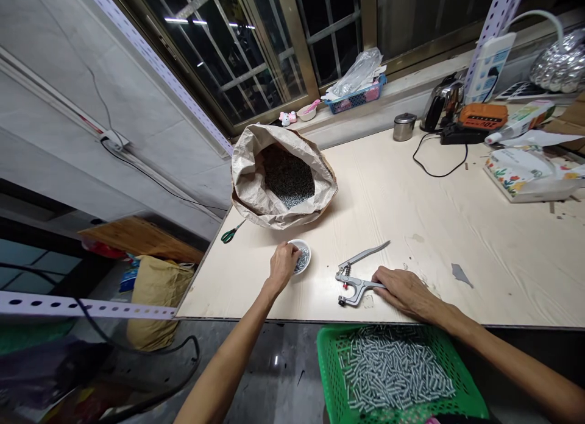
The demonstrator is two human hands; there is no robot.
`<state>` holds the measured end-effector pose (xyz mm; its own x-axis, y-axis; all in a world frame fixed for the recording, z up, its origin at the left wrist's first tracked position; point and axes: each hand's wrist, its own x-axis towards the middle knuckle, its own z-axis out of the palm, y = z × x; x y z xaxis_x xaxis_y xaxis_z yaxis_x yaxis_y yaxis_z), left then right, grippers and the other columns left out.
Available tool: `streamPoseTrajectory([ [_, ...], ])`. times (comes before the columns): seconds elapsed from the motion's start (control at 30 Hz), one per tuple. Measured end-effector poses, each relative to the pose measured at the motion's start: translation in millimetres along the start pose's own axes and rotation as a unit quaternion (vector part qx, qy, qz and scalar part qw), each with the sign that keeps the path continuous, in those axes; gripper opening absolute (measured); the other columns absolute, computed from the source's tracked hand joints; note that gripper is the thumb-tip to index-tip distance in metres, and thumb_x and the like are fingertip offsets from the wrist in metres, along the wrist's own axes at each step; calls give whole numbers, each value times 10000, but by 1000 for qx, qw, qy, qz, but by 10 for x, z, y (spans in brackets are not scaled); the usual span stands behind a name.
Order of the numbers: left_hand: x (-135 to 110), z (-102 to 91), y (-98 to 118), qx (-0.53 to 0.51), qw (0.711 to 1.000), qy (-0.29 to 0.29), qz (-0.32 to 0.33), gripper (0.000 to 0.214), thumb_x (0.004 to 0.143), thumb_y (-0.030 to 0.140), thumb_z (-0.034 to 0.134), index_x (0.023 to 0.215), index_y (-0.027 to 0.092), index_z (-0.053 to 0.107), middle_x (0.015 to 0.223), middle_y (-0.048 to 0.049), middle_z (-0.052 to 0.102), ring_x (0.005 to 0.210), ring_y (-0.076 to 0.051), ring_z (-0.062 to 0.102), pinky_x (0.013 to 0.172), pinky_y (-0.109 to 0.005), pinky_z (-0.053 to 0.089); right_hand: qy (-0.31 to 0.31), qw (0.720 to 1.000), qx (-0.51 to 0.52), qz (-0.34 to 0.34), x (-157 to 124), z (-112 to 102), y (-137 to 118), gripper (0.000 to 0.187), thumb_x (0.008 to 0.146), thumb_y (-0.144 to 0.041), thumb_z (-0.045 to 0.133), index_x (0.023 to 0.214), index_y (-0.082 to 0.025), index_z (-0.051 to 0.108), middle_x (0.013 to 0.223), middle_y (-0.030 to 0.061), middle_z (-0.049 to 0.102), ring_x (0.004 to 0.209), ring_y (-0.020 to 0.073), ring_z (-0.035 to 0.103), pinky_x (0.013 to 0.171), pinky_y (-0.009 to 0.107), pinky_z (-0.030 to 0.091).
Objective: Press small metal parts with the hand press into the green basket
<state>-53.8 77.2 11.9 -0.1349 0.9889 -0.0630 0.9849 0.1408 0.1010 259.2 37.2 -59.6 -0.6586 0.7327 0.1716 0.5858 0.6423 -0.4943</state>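
Observation:
My left hand (284, 264) dips its bent fingertips into a small white bowl (307, 269) that holds little silvery metal pieces. Whatever is between those fingers is hidden. Grey snap-fastener pliers (354, 282) lie on the table with a C-shaped jaw, a spring and spread handles. My right hand (402, 290) rests on the tabletop, its fingers closed on the end of the lower handle. Behind the bowl, an open paper-lined sack (244, 189) contains many small metal pieces. Below the table's front edge, a green plastic basket (329, 375) is filled with short silvery metal tubes.
Green-handled scissors (231, 233) lie near the left edge of the pale table (365, 198). A metal canister (404, 127), a kettle (442, 104), an orange box (483, 116) and a tissue pack (525, 171) stand at the back right. A blue basket (356, 100) sits on the windowsill.

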Motion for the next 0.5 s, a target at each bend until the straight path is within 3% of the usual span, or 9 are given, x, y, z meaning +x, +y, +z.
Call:
streamPoseTrajectory([
  [0.17,71,31,93,19,1000,-7,-4,205,868,254,503,798,161,672,944,-70,631,880,-182,594,706,-256,419,8,1000,1,0,9,-16,-15,169,934,-289,363,936,-213,513,866,45,626,691,162,564,619,295,382],
  [0.33,123,23,126,22,998,-55,-23,123,800,226,560,831,185,672,1024,-73,654,901,-195,604,698,-253,421,10,1000,-7,1,17,-18,-24,171,933,-288,366,931,-209,518,856,42,622,685,161,566,614,295,383],
  [0.5,158,40,90,-10,997,-60,-40,108,768,224,565,805,184,658,913,-59,688,833,-190,611,651,-250,410,24,1000,1,-5,12,8,-10,174,929,-290,379,927,-203,530,861,46,628,690,163,569,622,299,390],
])
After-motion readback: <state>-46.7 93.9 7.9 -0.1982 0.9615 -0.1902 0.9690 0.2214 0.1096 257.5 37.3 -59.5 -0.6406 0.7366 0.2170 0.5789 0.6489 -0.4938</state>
